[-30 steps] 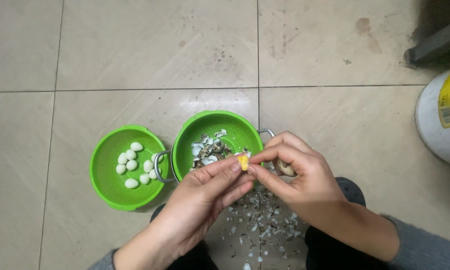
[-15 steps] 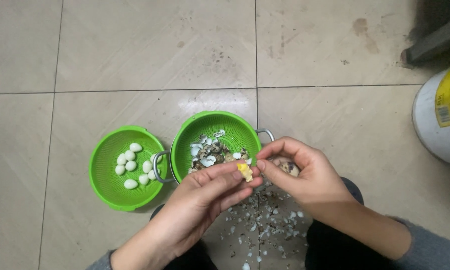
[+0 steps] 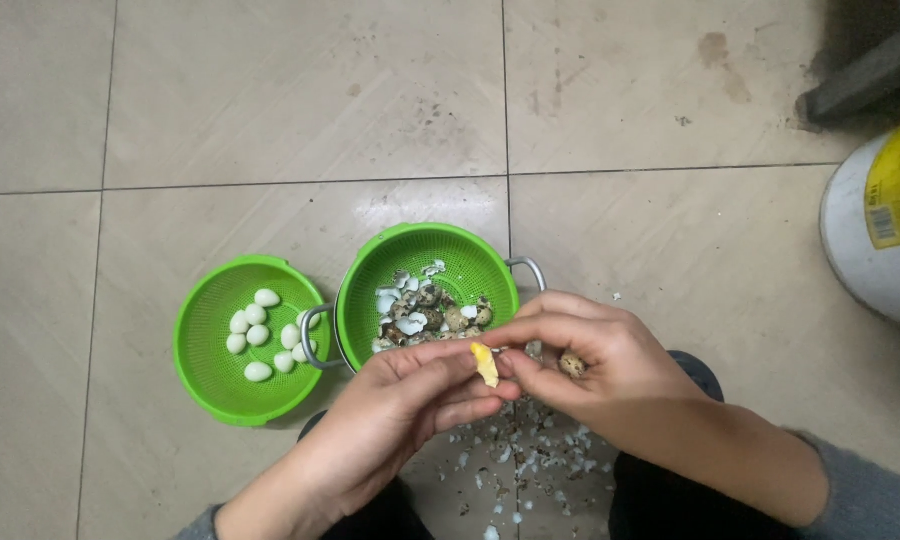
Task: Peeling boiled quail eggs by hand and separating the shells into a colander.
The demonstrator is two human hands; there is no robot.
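Note:
My left hand (image 3: 400,410) pinches a small yellow egg piece (image 3: 485,364) between thumb and fingers. My right hand (image 3: 600,375) touches that piece with its fingertips and keeps a speckled quail egg (image 3: 571,364) tucked in its palm. Just beyond both hands stands a green colander (image 3: 370,275) inside a metal pot, holding broken speckled shells (image 3: 422,308). To its left a second green colander (image 3: 205,385) holds several peeled white eggs (image 3: 258,334).
Shell fragments (image 3: 525,460) are scattered on the tiled floor between my knees. A white bucket with a yellow label (image 3: 880,225) stands at the right edge. A dark object (image 3: 865,65) lies in the top right corner.
Both hands have dropped slightly toward me with the yellow piece. The right fingers opened away from it, then closed back onto it. The view shifted a little.

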